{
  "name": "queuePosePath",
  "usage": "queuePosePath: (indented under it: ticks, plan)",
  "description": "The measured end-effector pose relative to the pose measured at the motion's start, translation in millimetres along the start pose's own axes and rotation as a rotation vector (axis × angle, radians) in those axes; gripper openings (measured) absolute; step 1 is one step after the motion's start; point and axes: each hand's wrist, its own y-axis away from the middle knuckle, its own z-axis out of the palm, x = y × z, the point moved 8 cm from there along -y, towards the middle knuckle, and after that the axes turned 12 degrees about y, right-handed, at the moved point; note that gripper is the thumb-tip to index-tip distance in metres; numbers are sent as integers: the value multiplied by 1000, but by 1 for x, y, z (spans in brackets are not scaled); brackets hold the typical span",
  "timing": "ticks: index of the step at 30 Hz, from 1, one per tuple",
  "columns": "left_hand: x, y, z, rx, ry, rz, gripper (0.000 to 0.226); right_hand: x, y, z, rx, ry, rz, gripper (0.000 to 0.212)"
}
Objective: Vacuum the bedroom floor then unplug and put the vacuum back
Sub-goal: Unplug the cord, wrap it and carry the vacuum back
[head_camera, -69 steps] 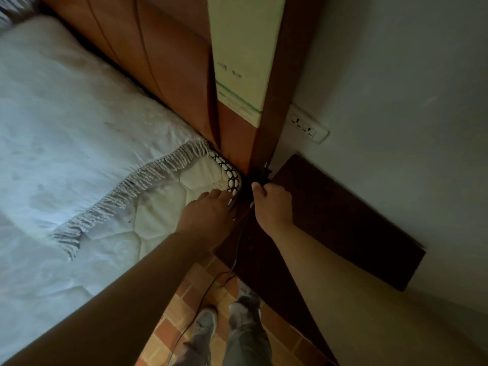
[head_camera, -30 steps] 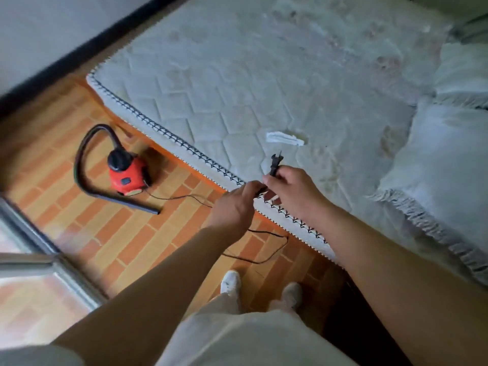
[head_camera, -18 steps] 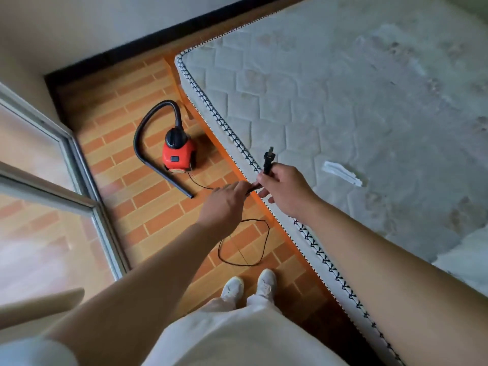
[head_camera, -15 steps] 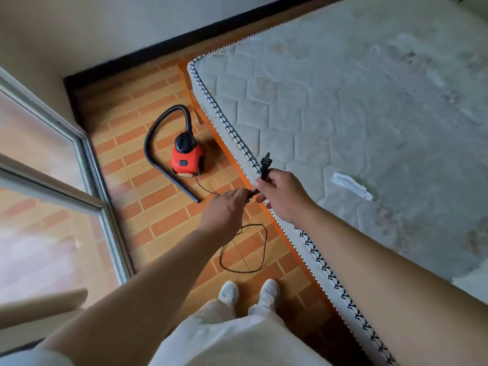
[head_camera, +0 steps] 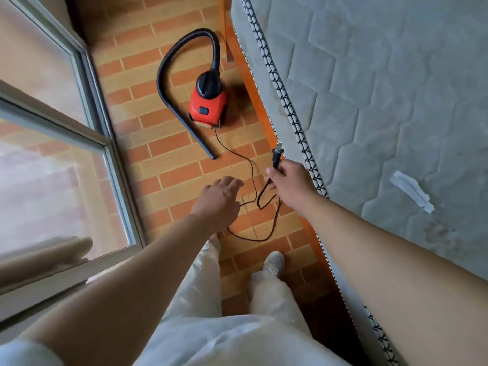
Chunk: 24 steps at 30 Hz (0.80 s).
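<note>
While in right hand, black plug.

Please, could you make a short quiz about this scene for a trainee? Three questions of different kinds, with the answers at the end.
1. Short answer: which hand holds the plug?
2. True or false: the red vacuum stands on the floor beside the mattress.
3. Choose one. The slack cord lies:
A. on the mattress
B. in loose loops on the floor
C. wound round the vacuum

Key
1. The right hand; it grips the plug with the prongs pointing up.
2. True.
3. B.
</note>
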Motion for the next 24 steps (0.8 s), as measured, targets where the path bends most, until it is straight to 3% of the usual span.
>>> queuePosePath:
  ticks: [6, 14, 24]
  plan:
    - [-83, -54, 58, -164, 11, -41, 51, 51, -83, 78, -40, -99, 226, 19]
    - [-141, -112, 191, -293, 31, -76, 50, 192, -153, 200, -133, -68, 549, 18]
    - [-217, -170, 362, -368, 50, -115, 55, 333, -225, 333, -252, 105, 560, 18]
